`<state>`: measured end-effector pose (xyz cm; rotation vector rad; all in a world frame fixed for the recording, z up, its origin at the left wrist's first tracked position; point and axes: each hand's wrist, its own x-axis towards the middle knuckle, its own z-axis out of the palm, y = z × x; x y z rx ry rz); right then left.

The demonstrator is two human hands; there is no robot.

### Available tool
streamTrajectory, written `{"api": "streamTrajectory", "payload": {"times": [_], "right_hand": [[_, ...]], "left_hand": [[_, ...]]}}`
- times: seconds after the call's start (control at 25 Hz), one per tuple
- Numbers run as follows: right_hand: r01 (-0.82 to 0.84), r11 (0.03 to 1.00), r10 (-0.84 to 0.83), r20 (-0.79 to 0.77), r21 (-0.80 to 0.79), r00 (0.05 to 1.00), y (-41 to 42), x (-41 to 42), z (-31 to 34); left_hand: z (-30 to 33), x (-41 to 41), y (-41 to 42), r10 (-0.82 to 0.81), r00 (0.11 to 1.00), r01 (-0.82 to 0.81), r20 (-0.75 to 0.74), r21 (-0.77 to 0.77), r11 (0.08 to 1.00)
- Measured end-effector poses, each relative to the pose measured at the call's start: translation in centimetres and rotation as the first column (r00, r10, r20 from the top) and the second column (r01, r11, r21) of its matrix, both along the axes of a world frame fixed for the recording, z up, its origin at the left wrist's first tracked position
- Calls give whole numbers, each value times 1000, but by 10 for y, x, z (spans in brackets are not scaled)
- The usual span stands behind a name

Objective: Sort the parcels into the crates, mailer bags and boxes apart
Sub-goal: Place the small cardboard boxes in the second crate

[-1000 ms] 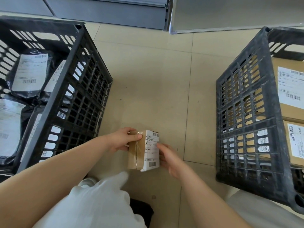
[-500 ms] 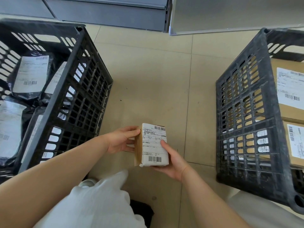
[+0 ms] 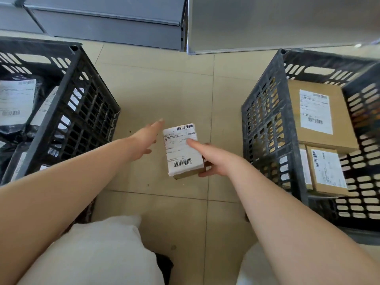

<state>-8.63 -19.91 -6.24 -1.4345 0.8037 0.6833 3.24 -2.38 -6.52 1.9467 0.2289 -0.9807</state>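
A small cardboard box (image 3: 182,151) with a white shipping label on top hangs over the tiled floor between two crates. My right hand (image 3: 213,159) grips it from the right, thumb on the label and fingers under it. Just left of the box, my left hand (image 3: 145,138) is stretched out flat and holds nothing. The black crate on the left (image 3: 67,87) contains dark mailer bags (image 3: 16,105) with white labels. The dark grey crate on the right (image 3: 265,124) contains cardboard boxes (image 3: 316,114), each labelled.
Grey metal cabinets (image 3: 111,21) and a pale panel (image 3: 277,21) stand along the far side of the floor. My knees in white trousers (image 3: 98,254) fill the bottom of the view. Bare beige tiles lie between the crates.
My left hand has let go of the box and spread flat beside it. My right hand alone now holds the box, turned label-up and lifted slightly forward and to the right.
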Motion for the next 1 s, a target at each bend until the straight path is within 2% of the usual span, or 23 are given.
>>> {"api": "streamTrajectory", "payload": {"times": [0.16,0.24,0.44,0.64,0.8,0.92,1.0], "right_hand": [[-63,998,63,21,1,998,-37,21,68],[-39,999,39,54,-10,998,-60,20,99],[214,977,-212,148,1,966,-125,-6,154],[436,900,-419,247,-15,874,-195,-65,168],[600,795,-559,279,-85,781,-239,-116,155],[714,682,-667,267,-157,696,-254,-149,133],[776,574,-718,294,-262,631,-262,-165,120]], "left_hand": [[40,13,-46,52,999,-52,-8,-158,986],[56,14,-71,49,999,-48,-1,-231,972],[86,-2,-121,-17,1000,20,11,-289,957],[93,-40,-163,-104,994,96,-14,-290,952],[92,-66,-187,-138,989,114,-47,-341,933],[89,-87,-195,-336,942,320,11,-331,888],[87,-103,-202,-455,890,430,10,-341,836]]}}
